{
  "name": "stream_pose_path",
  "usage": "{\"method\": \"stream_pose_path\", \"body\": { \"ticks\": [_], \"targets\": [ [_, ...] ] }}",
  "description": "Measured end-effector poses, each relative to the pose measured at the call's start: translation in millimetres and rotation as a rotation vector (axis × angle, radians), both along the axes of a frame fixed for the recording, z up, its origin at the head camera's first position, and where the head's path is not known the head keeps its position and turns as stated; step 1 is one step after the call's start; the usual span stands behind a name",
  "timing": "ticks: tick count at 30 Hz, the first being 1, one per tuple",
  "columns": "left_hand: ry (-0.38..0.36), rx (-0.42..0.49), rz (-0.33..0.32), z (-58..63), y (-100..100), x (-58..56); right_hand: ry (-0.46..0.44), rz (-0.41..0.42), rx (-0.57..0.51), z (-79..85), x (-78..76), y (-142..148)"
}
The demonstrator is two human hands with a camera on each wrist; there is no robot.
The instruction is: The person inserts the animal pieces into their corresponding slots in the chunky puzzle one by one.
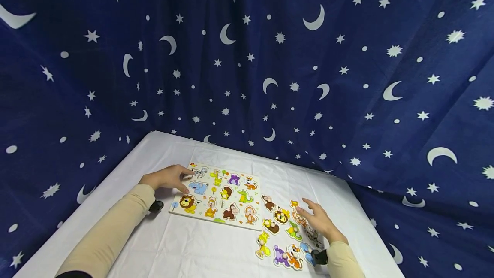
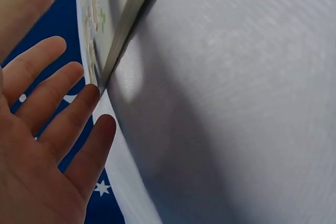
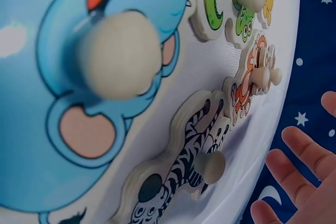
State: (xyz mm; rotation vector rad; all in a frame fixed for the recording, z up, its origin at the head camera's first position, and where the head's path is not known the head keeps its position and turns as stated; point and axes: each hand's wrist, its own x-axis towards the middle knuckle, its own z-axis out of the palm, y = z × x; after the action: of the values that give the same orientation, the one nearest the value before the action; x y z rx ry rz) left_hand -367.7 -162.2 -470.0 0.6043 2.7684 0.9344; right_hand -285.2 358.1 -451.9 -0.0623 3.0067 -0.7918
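A puzzle board (image 1: 200, 215) with animal pictures lies on the white table. My left hand (image 1: 168, 178) is at its left edge, near the zebra and elephant pictures, with thumb and fingers spread. The left wrist view shows that hand's fingers (image 2: 50, 98) extended beside the board's edge. Over the loose knobbed pieces on the right, my right hand (image 1: 319, 220) hovers with loosely extended fingers and nothing visible in its grip. Around it are an elephant piece (image 3: 31, 135), a zebra piece (image 3: 178, 177), a crocodile piece (image 3: 212, 11) and an orange animal piece (image 3: 243, 92).
Other loose pieces lie right of the board: a lion (image 1: 281, 216), a hedgehog (image 1: 272, 226), a giraffe (image 1: 263, 246), a purple hippo (image 1: 280, 255) and a tiger (image 1: 295, 257). A dark blue curtain (image 1: 247, 63) with moons and stars hangs behind the table.
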Motion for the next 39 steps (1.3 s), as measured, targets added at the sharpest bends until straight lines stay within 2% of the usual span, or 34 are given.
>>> {"method": "stream_pose_path", "body": {
  "ticks": [10,15,22,31,39],
  "targets": [
    [-0.006,-0.033,-0.053,0.6,1.0,6.2,0.035,-0.033,0.060,-2.8,4.9,2.0],
    [-0.012,-0.062,-0.054,0.8,0.0,6.6,0.046,-0.073,0.112,-5.1,7.3,6.8],
    [-0.005,-0.077,-0.067,0.9,-3.3,6.2,0.075,-0.083,0.116,-5.4,7.9,12.6],
    [0.001,-0.116,-0.062,3.7,-1.8,7.7,0.020,-0.139,0.113,-4.3,8.2,13.6],
    [-0.007,-0.119,-0.057,3.6,-0.4,8.5,0.063,-0.128,0.142,-1.7,12.9,15.2]
  ]
}}
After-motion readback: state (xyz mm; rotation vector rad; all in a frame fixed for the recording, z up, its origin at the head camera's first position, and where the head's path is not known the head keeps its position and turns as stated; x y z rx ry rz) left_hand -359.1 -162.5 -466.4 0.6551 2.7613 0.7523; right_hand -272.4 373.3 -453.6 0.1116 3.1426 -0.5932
